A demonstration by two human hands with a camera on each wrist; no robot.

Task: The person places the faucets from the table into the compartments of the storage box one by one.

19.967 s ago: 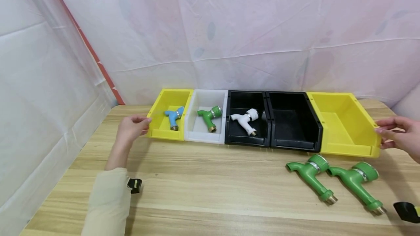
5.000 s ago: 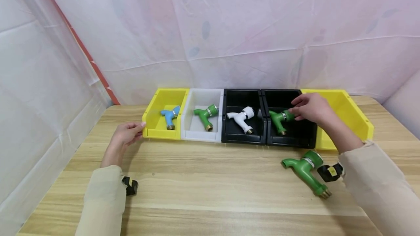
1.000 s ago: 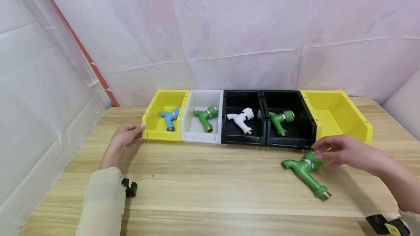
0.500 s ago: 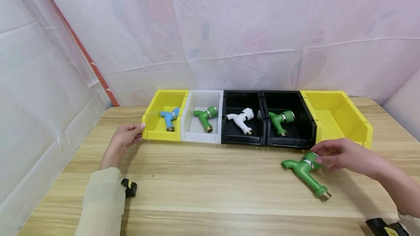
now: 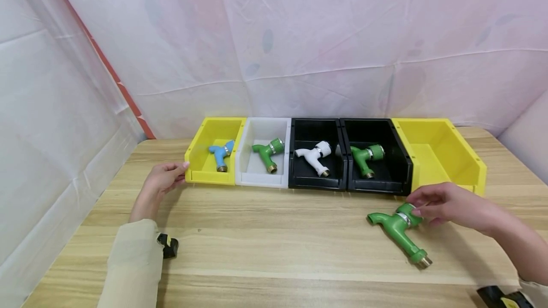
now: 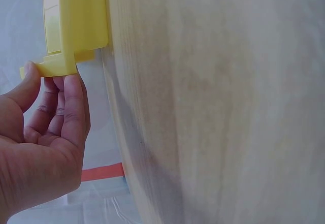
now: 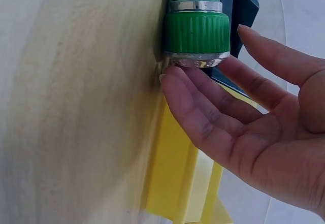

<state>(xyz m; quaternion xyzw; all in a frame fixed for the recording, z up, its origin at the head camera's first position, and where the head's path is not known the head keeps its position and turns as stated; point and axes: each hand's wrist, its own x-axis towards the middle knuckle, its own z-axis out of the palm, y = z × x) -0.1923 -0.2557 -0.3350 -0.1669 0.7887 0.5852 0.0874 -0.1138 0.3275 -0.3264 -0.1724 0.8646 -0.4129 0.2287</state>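
My left hand (image 5: 164, 178) pinches the front corner of the left yellow bin (image 5: 212, 178); in the left wrist view the thumb lies on one side of its lip (image 6: 56, 70), fingers on the other. My right hand (image 5: 454, 206) is at the knob of a large green tap (image 5: 398, 229) lying on the table, brass end toward me. The right wrist view shows fingertips at the end of the ribbed knob (image 7: 198, 33), thumb standing apart from it. Smaller taps lie in bins: blue (image 5: 220, 153), green (image 5: 267, 155), white (image 5: 316, 158) and another green one (image 5: 363, 160).
The bins stand side by side along the back: yellow, white (image 5: 262, 179), two black (image 5: 317, 183), (image 5: 378, 187), then a wider yellow bin (image 5: 464, 156) at right with nothing in it. Behind them hangs a pale cloth (image 5: 317, 37). The wooden table (image 5: 274, 246) spreads in front.
A second large green tap has gone from the table, and a green tap now lies in the right black bin. Just now the remaining large tap has shifted slightly toward me, at my right hand.
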